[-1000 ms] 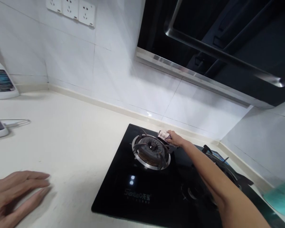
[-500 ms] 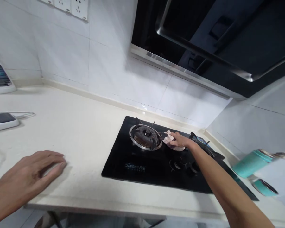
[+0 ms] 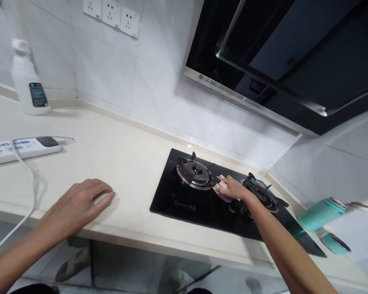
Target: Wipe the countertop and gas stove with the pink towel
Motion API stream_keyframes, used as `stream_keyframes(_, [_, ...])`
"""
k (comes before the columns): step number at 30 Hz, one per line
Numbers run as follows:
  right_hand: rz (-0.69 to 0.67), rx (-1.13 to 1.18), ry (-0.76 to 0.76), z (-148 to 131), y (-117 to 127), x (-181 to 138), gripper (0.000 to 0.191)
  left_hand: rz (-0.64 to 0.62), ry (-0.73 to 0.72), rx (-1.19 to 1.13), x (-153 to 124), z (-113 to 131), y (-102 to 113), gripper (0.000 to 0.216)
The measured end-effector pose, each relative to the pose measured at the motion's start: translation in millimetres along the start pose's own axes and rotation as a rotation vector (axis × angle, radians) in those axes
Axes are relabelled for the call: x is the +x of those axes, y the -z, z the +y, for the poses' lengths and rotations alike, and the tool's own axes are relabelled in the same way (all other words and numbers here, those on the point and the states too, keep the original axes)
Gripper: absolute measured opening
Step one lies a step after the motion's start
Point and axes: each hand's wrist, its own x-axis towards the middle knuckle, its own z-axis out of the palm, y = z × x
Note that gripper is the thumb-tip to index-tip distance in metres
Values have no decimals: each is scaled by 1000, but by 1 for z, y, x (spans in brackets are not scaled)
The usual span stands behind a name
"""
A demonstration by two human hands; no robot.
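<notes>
On the black cooktop (image 3: 199, 210), between its burners (image 3: 198, 173), I have the right hand (image 3: 234, 189) gripping a crumpled cloth (image 3: 225, 197); left of the cooktop, my left hand (image 3: 78, 203), loosely open, rests on the pale counter (image 3: 131, 163).

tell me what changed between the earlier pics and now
The bare right hand, holding the pinkish-white and purple cloth, has moved from behind the round black-and-silver left burner to its right side, nearer the front of the black glass cooktop. Nothing was taken hold of or let go. The empty left hand stays at the cream countertop, left of the cooktop.
</notes>
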Motion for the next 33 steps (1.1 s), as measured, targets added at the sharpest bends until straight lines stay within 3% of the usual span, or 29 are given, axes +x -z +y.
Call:
stream_keyframes(14, [171, -22, 76, -46, -21, -39, 34, -35, 9, 23, -1, 13, 8, 40])
stream_keyframes(20, [330, 87, 169, -57, -44, -74, 48, -65, 51, 23, -2, 16, 10, 40])
stream_keyframes(25, [401, 73, 41, -86, -61, -93, 50, -63, 56, 30, -2, 18, 11, 41])
stream_keyframes(30, [372, -22, -227, -119, -55, -89, 55, -74, 59, 28, -3, 18, 11, 40])
stream_keyframes(33, [358, -102, -299, -133, -49, -90, 51, -58, 37, 34, -4, 17, 10, 40])
